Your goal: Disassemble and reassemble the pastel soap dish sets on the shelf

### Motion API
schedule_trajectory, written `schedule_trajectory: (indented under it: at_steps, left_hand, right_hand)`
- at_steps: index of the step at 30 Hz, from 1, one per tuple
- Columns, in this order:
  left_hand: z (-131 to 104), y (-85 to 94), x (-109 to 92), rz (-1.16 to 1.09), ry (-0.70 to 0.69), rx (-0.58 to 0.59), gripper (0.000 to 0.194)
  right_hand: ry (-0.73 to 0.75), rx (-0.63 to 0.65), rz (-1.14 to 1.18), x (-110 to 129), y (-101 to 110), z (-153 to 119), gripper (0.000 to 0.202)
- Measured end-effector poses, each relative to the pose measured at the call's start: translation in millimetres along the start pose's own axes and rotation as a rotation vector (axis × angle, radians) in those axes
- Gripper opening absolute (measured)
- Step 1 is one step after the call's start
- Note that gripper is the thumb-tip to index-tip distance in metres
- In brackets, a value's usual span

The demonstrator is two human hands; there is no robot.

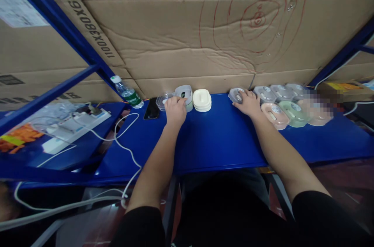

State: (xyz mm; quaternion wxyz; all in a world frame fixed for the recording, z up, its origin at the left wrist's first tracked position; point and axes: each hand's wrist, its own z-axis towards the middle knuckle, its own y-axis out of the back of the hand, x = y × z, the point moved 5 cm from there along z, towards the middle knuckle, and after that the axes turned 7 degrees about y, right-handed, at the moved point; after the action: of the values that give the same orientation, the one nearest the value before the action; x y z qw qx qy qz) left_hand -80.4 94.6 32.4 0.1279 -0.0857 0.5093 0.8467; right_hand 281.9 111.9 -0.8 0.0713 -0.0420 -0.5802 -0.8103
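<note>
My left hand (176, 110) is curled at the front of a small group of containers, between a clear plastic box (163, 101) and a stack of grey lids (184, 91). Its fingertips touch the front of the grey stack; what lies between them is hidden. Right beside that stands a short pile of cream square lids (202, 100). Further right, my right hand (249, 103) grips a grey lidded container (235, 95), thumb at the near side and fingers across the top.
Several lidded containers in grey, pink (274, 115) and green (293, 113) stand at the right. A phone (151, 109) and water bottle (128, 93) are at the left, near a white cable (127, 148) and power strip (76, 130). Cardboard (175, 25) walls the back of the blue table (216, 142).
</note>
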Motion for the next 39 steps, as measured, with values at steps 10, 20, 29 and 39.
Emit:
schedule_trajectory:
  at_steps: [10, 20, 29, 39]
  left_hand:
    - [0.6, -0.4, 2.7, 0.043, 0.029, -0.015, 0.041]
    - [-0.2, 2.8, 0.8, 0.071, -0.010, -0.019, 0.044]
    - [0.3, -3.2, 3.4, 0.067, -0.035, -0.016, 0.040]
    - [-2.5, -0.1, -0.5, -0.025, -0.039, -0.071, 0.038]
  right_hand:
    - [0.067, -0.006, 0.063, 12.7, -2.1, 0.0, 0.078]
    - [0.063, 0.001, 0.092, 14.4, -2.3, -0.6, 0.079]
    - [0.073, -0.010, 0.099, 13.2, -5.2, 0.2, 0.079]
    - [-0.045, -0.094, 0.131, 9.4, -6.3, -0.3, 0.082]
